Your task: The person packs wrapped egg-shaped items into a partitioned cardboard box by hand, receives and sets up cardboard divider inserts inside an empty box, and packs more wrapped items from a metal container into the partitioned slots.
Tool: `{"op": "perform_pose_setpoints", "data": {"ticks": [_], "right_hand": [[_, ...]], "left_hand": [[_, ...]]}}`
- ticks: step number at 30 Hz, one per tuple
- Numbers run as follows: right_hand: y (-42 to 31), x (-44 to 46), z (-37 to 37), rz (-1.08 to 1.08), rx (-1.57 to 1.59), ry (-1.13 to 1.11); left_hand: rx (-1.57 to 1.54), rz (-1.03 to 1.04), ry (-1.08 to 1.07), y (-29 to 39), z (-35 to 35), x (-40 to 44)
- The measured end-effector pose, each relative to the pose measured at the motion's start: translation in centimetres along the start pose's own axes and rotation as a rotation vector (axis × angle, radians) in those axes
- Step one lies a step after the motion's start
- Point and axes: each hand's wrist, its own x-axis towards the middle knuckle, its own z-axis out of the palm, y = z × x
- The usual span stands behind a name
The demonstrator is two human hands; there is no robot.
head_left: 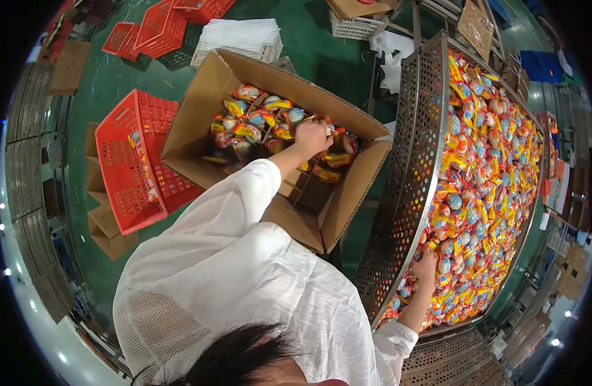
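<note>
In the bin (pixel 410 161), right hand (pixel 425 268) among wrapped sweets (pixel 481 193), grip unclear

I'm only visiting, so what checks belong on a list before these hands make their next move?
1. Cardboard box open at the top: ok.
2. Left hand inside the box: ok.
3. Right hand at the wrapped pieces: ok.
4. Metal bin well stocked with pieces: ok.
5. Box filled right across: not ok, the part nearest the person shows bare cardboard.
6. Firm grip in either hand: cannot tell, fingertips are partly hidden.
</note>
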Motion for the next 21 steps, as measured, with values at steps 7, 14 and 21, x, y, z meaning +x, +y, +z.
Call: {"op": "perform_pose_setpoints", "data": {"ticks": [7, 14, 21], "right_hand": [[1.4, -0.6, 0.3, -0.093, 0.278, 0.016], [-2.0, -3.3, 0.9, 0.223, 0.448, 0.413], [-1.6, -3.7, 0.2, 0.218, 0.334, 0.730]], "left_hand": [[-0.134, 0.165, 0.123, -1.9, -3.2, -0.5], [-0.271, 0.528, 0.210, -6.3, -6.9, -1.7], [-0.295, 0.670, 0.111, -0.5, -2.5, -2.4]]}}
